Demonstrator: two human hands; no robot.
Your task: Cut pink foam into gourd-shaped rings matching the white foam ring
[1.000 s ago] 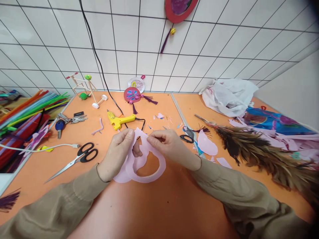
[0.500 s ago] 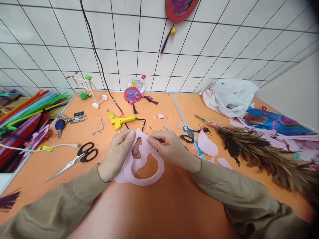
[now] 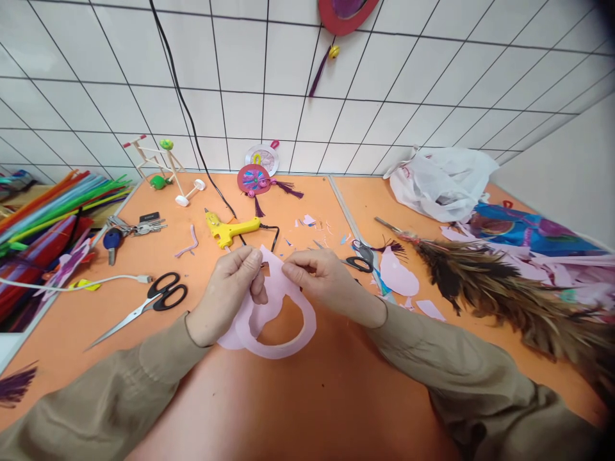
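Between my hands is a pink paper cutout (image 3: 307,320), with a large rounded opening in its lower part and a small square hole near its top. My left hand (image 3: 228,291) pinches its upper left edge, thumb on top and fingers curled behind. On the upper right edge, my right hand (image 3: 319,275) grips it between thumb and fingers. Another pink paper layer seems to lie behind, lower left; whether it is joined I cannot tell. Just beyond the hands rests a yellow glue gun (image 3: 233,229). Black-handled scissors (image 3: 166,293) lie left of my left hand.
Right of my hands are a second pair of scissors (image 3: 360,263), a pink teardrop-shaped paper piece (image 3: 398,274) and brown feathers (image 3: 485,282). A white plastic bag (image 3: 439,182) sits at the back right. Keys (image 3: 112,240), a stick tricycle (image 3: 166,169) and pipe cleaners (image 3: 62,202) are left.
Both hands keep hold of the pink paper cutout in nearly the same pose. The whole view has shifted very slightly.
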